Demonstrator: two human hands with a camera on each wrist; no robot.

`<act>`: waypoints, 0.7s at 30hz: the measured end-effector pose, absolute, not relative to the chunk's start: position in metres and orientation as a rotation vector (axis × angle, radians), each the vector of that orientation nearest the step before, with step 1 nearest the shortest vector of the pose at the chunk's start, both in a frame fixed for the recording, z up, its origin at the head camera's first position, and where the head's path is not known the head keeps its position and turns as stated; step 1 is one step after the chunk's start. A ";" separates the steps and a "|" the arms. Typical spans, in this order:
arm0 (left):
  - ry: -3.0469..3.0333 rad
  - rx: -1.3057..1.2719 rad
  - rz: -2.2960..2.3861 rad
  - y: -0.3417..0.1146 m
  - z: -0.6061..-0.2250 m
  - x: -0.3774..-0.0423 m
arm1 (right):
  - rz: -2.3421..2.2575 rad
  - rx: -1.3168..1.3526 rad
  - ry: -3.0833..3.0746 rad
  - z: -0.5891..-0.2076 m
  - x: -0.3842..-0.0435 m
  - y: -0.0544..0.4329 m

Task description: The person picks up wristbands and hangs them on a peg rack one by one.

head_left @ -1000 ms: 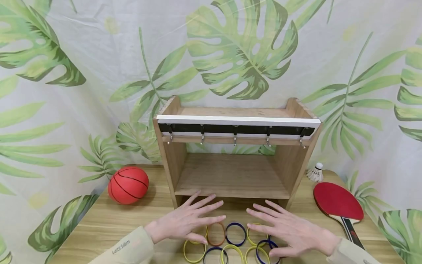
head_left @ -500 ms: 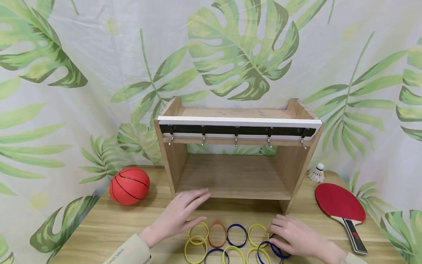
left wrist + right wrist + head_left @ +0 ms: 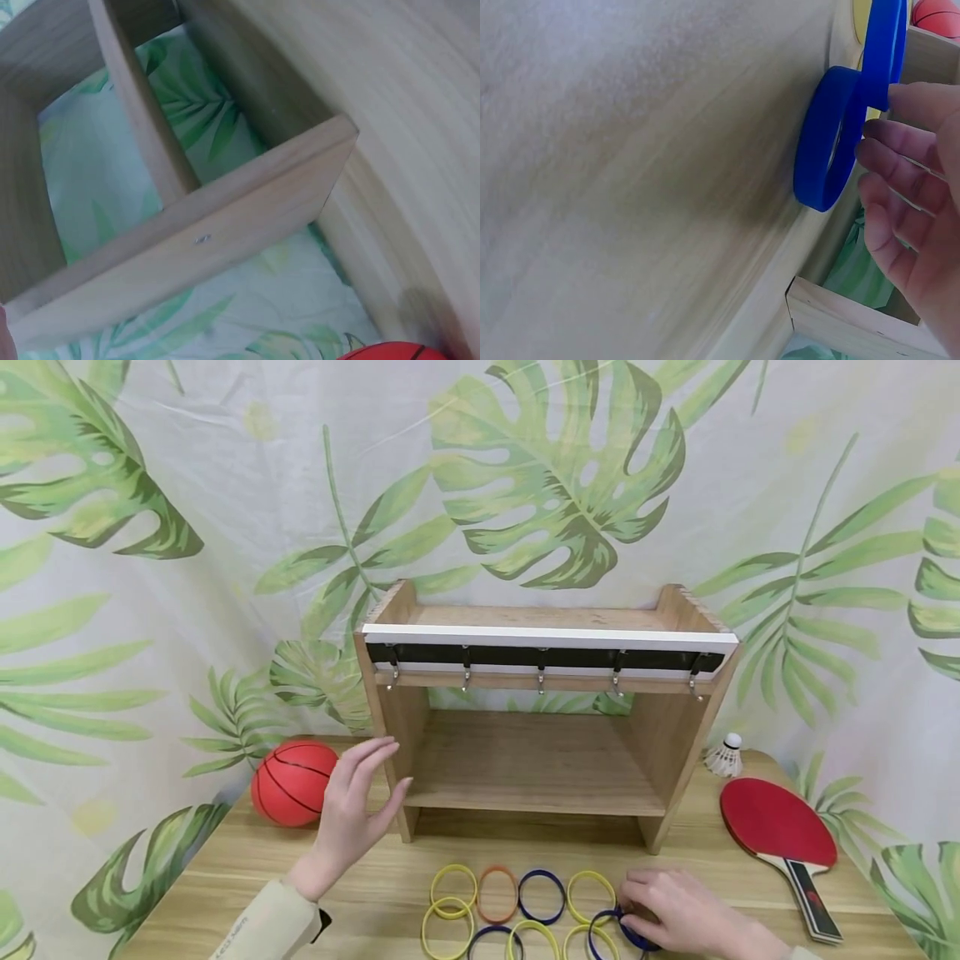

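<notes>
Working at the three o'clock end of the rings (image 3: 497,867), the right hand (image 3: 678,910) had its fingers and thumb curled in a narrow pinch at a blue ring (image 3: 821,150), which a second blue ring (image 3: 883,52) overlapped; how firm the hold was, and whether the ring had left the table (image 3: 217,877), I could not tell. Over the last half second the left hand (image 3: 348,814) had risen away from the rings to ten o'clock, near the left post of the rack (image 3: 532,764), thumb and fingers wide apart and holding nothing. The right hand had stayed low, which suggested that the handling now rested with it alone.

At about twelve o'clock from that hand stood the rack's right post, probably the edge to mind in lifting, with hooks (image 3: 541,685) higher up. The bat (image 3: 780,827) lay at two o'clock, well apart, leaving a stretch of wood between. The ball (image 3: 294,783) sat at ten o'clock from the rings, partly hidden by the left hand, so room looked tighter there
</notes>
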State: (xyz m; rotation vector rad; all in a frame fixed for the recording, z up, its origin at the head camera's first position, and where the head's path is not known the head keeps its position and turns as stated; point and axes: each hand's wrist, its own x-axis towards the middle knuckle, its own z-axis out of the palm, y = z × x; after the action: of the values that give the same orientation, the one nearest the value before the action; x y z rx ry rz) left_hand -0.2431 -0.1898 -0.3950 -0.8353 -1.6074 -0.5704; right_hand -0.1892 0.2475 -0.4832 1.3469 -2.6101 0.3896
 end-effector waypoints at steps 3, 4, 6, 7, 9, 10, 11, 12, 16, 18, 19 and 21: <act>-1.620 -0.751 -0.634 -0.194 -0.393 -0.248 | 0.406 1.354 -2.654 -0.483 -0.190 0.248; -1.634 -0.723 -0.662 -0.196 -0.393 -0.249 | 0.420 1.356 -2.666 -0.483 -0.190 0.248; -1.680 -0.672 -0.724 -0.200 -0.393 -0.252 | 0.434 1.364 -2.660 -0.484 -0.189 0.247; -1.707 -0.652 -0.757 -0.202 -0.394 -0.253 | 0.438 1.366 -2.657 -0.484 -0.189 0.247; -1.766 -0.624 -0.843 -0.206 -0.394 -0.256 | 0.446 1.370 -2.642 -0.486 -0.189 0.247; -1.793 -0.616 -0.883 -0.207 -0.394 -0.258 | 0.449 1.373 -2.632 -0.486 -0.189 0.246; -1.826 -0.608 -0.932 -0.208 -0.394 -0.259 | 0.452 1.375 -2.623 -0.486 -0.189 0.246; -1.861 -0.599 -0.974 -0.209 -0.393 -0.261 | 0.457 1.377 -2.613 -0.486 -0.189 0.246; -2.022 -0.523 -1.129 -0.211 -0.393 -0.265 | 0.517 1.396 -2.575 -0.484 -0.189 0.246; -2.095 -0.483 -1.183 -0.210 -0.393 -0.266 | 0.564 1.416 -2.550 -0.481 -0.190 0.245; -2.126 -0.466 -1.202 -0.210 -0.393 -0.266 | 0.595 1.430 -2.539 -0.480 -0.190 0.245; -2.170 -0.451 -1.233 -0.209 -0.393 -0.267 | 0.641 1.461 -2.507 -0.477 -0.191 0.243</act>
State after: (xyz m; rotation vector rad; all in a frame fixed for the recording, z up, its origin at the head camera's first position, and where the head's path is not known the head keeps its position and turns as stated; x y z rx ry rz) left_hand -0.2669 -0.2090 -0.3927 -0.4512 -2.1702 -1.2329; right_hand -0.1907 0.2433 -0.4770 1.4611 -2.5066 0.6409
